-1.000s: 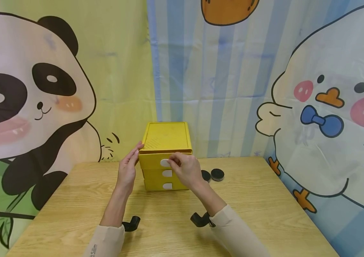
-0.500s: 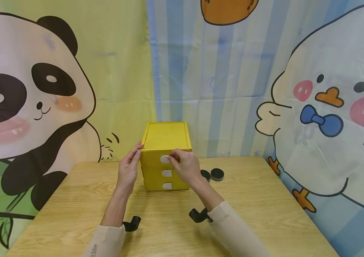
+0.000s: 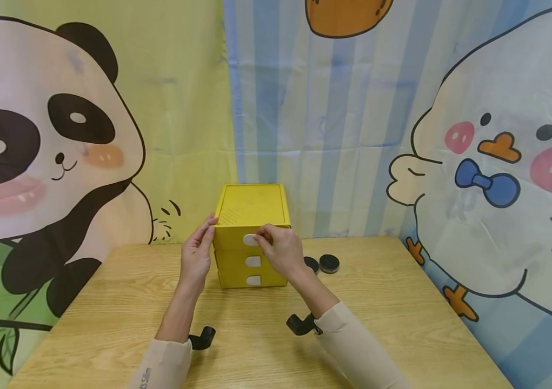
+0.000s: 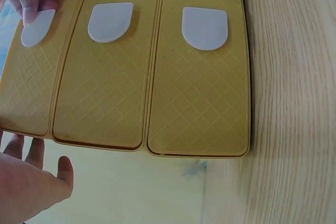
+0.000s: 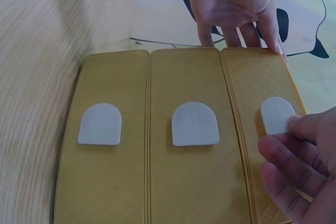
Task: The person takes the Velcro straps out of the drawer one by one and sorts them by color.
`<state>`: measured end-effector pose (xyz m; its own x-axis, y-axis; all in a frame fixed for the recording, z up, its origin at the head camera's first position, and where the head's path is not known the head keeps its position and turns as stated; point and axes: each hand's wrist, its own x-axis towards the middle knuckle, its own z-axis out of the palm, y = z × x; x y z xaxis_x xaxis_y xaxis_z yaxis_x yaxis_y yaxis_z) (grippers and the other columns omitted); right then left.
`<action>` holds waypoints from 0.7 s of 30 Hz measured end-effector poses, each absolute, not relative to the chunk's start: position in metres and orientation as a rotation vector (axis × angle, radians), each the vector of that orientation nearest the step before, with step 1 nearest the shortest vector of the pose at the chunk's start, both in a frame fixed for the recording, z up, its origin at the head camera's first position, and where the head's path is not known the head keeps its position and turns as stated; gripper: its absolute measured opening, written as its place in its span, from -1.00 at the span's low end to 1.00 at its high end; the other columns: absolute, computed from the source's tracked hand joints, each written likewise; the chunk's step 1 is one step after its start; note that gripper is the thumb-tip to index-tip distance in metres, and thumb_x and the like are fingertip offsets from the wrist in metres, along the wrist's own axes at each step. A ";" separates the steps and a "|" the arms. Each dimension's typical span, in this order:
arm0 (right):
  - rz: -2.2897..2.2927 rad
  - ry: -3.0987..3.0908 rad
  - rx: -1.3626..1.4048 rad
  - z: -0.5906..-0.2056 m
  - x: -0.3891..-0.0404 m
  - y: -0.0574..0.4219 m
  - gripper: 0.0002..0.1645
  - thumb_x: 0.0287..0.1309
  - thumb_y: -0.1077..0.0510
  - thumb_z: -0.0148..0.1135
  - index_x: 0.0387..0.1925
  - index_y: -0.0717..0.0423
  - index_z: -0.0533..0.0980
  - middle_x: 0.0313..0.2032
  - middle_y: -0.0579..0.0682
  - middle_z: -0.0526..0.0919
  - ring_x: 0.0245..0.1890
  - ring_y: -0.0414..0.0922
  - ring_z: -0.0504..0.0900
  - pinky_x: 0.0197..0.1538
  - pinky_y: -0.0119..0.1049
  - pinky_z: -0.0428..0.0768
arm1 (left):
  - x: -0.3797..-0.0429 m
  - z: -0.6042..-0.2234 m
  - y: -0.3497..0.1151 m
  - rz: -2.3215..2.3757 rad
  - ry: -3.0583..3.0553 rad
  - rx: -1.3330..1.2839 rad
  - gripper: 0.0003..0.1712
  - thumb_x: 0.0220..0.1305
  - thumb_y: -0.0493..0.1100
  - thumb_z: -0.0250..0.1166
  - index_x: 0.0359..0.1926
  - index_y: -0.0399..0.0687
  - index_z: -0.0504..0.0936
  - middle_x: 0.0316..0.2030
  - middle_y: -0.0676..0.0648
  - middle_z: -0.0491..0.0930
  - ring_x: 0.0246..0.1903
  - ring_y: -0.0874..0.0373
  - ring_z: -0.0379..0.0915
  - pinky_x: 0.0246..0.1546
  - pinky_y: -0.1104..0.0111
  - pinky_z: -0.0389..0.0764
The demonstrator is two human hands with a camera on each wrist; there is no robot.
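A small yellow drawer box (image 3: 253, 204) with three stacked drawers stands on the wooden table. Each drawer front has a white rounded pull tab, and all three fronts look flush with the box. My right hand (image 3: 283, 249) pinches the top drawer's white tab (image 5: 275, 115) between thumb and fingers. Against the box's upper left side rests my left hand (image 3: 195, 258), its fingers fairly straight along the wall and the thumb near the front edge. In the left wrist view, the middle tab (image 4: 110, 22) and bottom tab (image 4: 205, 28) are untouched.
Two round black-topped discs (image 3: 329, 263) sit on the table right of the box, one partly hidden by my right wrist. Behind the table (image 3: 383, 324) hangs a printed curtain (image 3: 183, 108). Black camera mounts (image 3: 300, 325) stick out from both wrists.
The top drawer, slightly pulled out a second ago, has slid back into the box as my right hand moved forward with its tab. My left hand has stayed at the box's side.
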<state>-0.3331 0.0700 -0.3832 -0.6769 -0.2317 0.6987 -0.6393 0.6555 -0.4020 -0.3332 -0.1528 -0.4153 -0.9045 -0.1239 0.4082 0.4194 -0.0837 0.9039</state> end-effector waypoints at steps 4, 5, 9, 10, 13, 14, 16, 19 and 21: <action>0.879 -2.243 0.677 -0.385 -0.334 0.070 -0.87 0.35 0.06 0.41 -0.25 0.03 0.74 -0.48 -0.12 0.76 -0.59 -0.30 0.58 -0.52 -0.51 0.49 | -0.333 -0.415 -0.153 -2.049 -1.834 -0.310 -0.49 0.56 0.10 0.17 0.36 -0.01 0.59 0.52 0.16 0.35 0.56 0.23 0.15 0.54 0.42 0.25; 0.887 -2.238 0.677 -0.386 -0.334 0.070 -0.87 0.35 0.06 0.41 -0.24 0.03 0.74 -0.48 -0.13 0.76 -0.60 -0.31 0.57 -0.52 -0.51 0.48 | -0.333 -0.415 -0.153 -2.047 -1.837 -0.310 -0.49 0.56 0.10 0.17 0.36 -0.01 0.59 0.52 0.16 0.35 0.56 0.23 0.15 0.54 0.42 0.25; 0.964 -2.217 0.681 -0.391 -0.334 0.070 -0.88 0.35 0.09 0.41 -0.23 0.06 0.72 -0.48 -0.12 0.76 -0.60 -0.31 0.57 -0.51 -0.51 0.51 | -0.333 -0.416 -0.154 -2.045 -1.840 -0.315 -0.49 0.57 0.10 0.16 0.36 -0.01 0.59 0.53 0.16 0.33 0.57 0.23 0.13 0.54 0.42 0.25; 0.991 -2.217 0.679 -0.393 -0.333 0.071 -0.89 0.35 0.10 0.41 -0.23 0.07 0.71 -0.49 -0.11 0.76 -0.60 -0.32 0.57 -0.51 -0.51 0.52 | -0.333 -0.417 -0.154 -2.043 -1.841 -0.318 -0.49 0.57 0.10 0.16 0.36 -0.02 0.59 0.53 0.16 0.33 0.57 0.23 0.13 0.54 0.41 0.25; 1.055 -2.246 0.674 -0.395 -0.333 0.071 -0.90 0.34 0.14 0.41 -0.26 0.10 0.71 -0.50 -0.09 0.76 -0.61 -0.33 0.60 -0.52 -0.51 0.56 | -0.334 -0.417 -0.155 -2.031 -1.846 -0.331 -0.50 0.58 0.09 0.14 0.36 -0.03 0.59 0.54 0.15 0.33 0.57 0.23 0.13 0.54 0.43 0.25; 1.055 -2.262 0.671 -0.396 -0.332 0.072 -0.90 0.34 0.15 0.41 -0.27 0.10 0.72 -0.51 -0.09 0.76 -0.62 -0.33 0.60 -0.53 -0.51 0.56 | -0.334 -0.417 -0.155 -2.025 -1.848 -0.335 -0.51 0.59 0.08 0.13 0.36 -0.02 0.59 0.54 0.15 0.33 0.57 0.24 0.12 0.54 0.44 0.25; 1.029 -2.300 0.666 -0.397 -0.331 0.073 -0.90 0.34 0.15 0.41 -0.29 0.10 0.73 -0.52 -0.10 0.76 -0.62 -0.35 0.60 -0.53 -0.51 0.55 | -0.334 -0.417 -0.155 -2.011 -1.858 -0.346 -0.51 0.60 0.07 0.11 0.38 0.01 0.57 0.54 0.15 0.32 0.57 0.24 0.12 0.53 0.46 0.25; 0.963 -2.350 0.662 -0.401 -0.330 0.074 -0.88 0.33 0.12 0.42 -0.32 0.06 0.75 -0.51 -0.12 0.77 -0.61 -0.36 0.61 -0.52 -0.51 0.54 | -0.334 -0.417 -0.155 -1.996 -1.864 -0.362 -0.51 0.61 0.06 0.09 0.41 0.05 0.55 0.55 0.15 0.30 0.58 0.24 0.10 0.50 0.51 0.26; 0.940 -2.387 0.662 -0.404 -0.330 0.075 -0.87 0.33 0.09 0.42 -0.33 0.04 0.76 -0.50 -0.13 0.78 -0.61 -0.37 0.61 -0.53 -0.51 0.53 | -0.334 -0.418 -0.154 -1.984 -1.870 -0.367 -0.51 0.62 0.06 0.08 0.42 0.07 0.55 0.55 0.15 0.30 0.58 0.24 0.10 0.49 0.53 0.27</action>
<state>-0.3300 0.0747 -0.4037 -0.7637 -0.2557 0.5927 -0.5912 0.6457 -0.4832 -0.3340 -0.1542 -0.4178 -0.8904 -0.0997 0.4441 0.4492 -0.0351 0.8927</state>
